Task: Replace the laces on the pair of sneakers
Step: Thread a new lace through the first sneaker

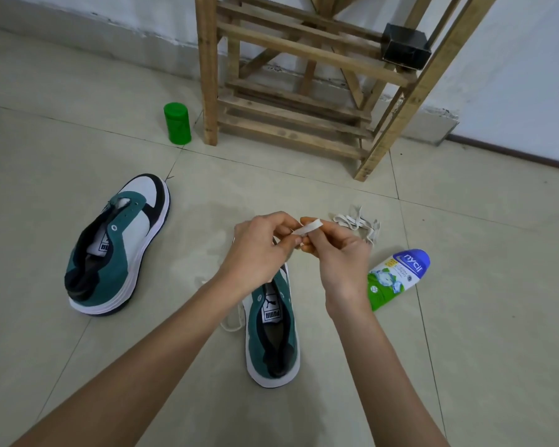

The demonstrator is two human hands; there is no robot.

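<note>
Two green, white and black sneakers stand on the tiled floor. The left sneaker (117, 250) has bare eyelets and no lace. The near sneaker (273, 330) sits below my hands, its front hidden by them. My left hand (259, 250) and my right hand (333, 253) meet above its toe and both pinch a white lace (309, 227) between fingertips. A loop of that lace (231, 324) trails on the floor left of the near sneaker. A bundle of white lace (357, 224) lies on the floor just beyond my right hand.
A green lidded jar (177, 123) stands beside the leg of a wooden rack (291, 91). A black box (405, 46) sits on the rack. A powder bottle with a blue cap (397, 277) lies on its side to the right of my right wrist.
</note>
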